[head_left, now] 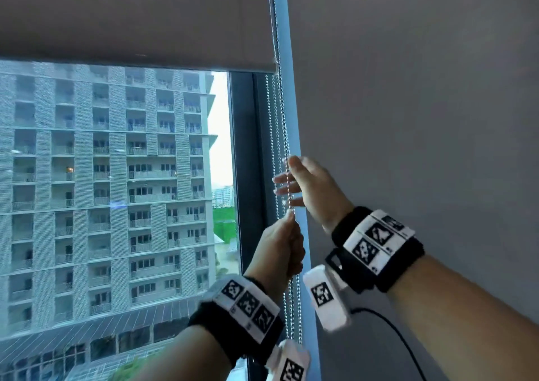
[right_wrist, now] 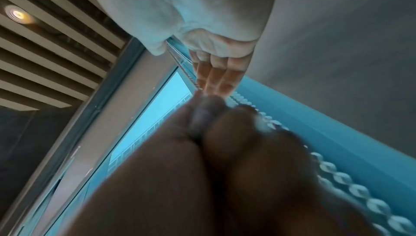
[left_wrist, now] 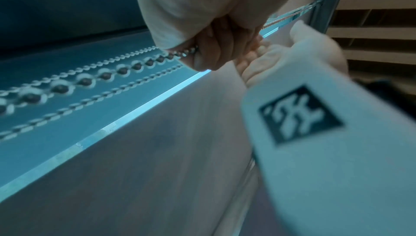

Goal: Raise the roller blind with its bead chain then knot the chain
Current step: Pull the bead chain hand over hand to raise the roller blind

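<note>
The blind (head_left: 131, 16) hangs partly raised, its bottom edge across the upper part of the window (head_left: 116, 191), so the raising step is likely still in hand. The chain (head_left: 277, 112) runs down the right side of the window frame, beside the wall (head_left: 408, 118).

The left hand (head_left: 281, 245) is clenched around one strand of the chain, below the right hand (head_left: 306, 188). The right hand's fingers (head_left: 284, 180) are straight and released, lying against the chain just above the left fist without gripping it.

To do this well, the person should pull only the one strand, straight down along the frame, so the beads feed cleanly. The right hand should probably close on that same strand above before the left lets go, hand over hand. A likely risk is catching both strands together, which would lock the loop.
</note>
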Motion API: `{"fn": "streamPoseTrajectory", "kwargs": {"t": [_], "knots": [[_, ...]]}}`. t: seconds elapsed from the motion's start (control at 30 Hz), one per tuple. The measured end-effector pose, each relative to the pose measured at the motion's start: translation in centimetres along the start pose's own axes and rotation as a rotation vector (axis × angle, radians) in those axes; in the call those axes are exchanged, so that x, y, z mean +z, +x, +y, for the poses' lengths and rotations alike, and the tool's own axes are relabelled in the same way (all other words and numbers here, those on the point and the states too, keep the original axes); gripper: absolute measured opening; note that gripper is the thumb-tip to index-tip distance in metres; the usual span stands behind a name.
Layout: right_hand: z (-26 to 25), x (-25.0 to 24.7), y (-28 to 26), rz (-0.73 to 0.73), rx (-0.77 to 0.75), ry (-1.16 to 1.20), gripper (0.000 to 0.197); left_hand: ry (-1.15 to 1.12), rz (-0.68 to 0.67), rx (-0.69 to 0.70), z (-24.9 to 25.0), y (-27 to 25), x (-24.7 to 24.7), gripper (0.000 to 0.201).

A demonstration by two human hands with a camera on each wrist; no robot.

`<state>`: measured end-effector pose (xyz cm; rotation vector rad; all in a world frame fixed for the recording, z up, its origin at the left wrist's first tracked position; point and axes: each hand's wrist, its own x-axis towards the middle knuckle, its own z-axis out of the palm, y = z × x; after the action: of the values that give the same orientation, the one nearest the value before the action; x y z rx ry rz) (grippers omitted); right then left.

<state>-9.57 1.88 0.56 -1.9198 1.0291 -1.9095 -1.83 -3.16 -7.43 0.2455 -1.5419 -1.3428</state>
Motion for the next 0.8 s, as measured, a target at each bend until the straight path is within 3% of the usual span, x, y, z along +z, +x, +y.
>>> {"fn": "streamPoseTrajectory", "kwargs": {"t": [0.23, 0.33, 0.4, 0.47, 0.53, 0.6, 0.67, 0.8], "knots": [[-2.8, 1.1, 3.1, 0.02, 0.07, 0.089, 0.035, 0.103, -0.082, -0.082, -4.6, -2.5, -2.0, 0.022], [-1.1, 2.0, 1.9, 0.12, -0.05, -0.056, 0.043, 0.187, -0.113, -0.162, -5.6, -3.5, -2.8, 0.016], [0.2, 2.6, 0.9, 0.123, -0.119, -0.154, 0.042, 0.213, -0.137, -0.261, -5.3, -3.6, -3.2, 0.032], [1.2, 2.7, -0.1, 0.107, -0.138, -0.156, 0.041, 0.159, -0.185, -0.304, -4.4, -2.8, -3.8, 0.074], [2.0, 2.7, -1.2, 0.096, -0.13, -0.136, 0.042, 0.116, -0.201, -0.217, -2.3, -1.8, -3.8, 0.085], [2.8, 2.6, -2.1, 0.079, -0.09, -0.102, 0.041, 0.105, -0.185, -0.108, 0.2, -0.3, -3.4, 0.079], [3.5, 2.6, -2.7, 0.05, -0.083, -0.062, 0.038, 0.105, -0.169, 0.001, 3.3, 0.9, -2.3, 0.069], [4.7, 2.6, -3.5, 0.036, -0.122, -0.152, 0.037, 0.111, -0.133, 0.072, 9.4, 3.1, 0.6, 0.043]]}}
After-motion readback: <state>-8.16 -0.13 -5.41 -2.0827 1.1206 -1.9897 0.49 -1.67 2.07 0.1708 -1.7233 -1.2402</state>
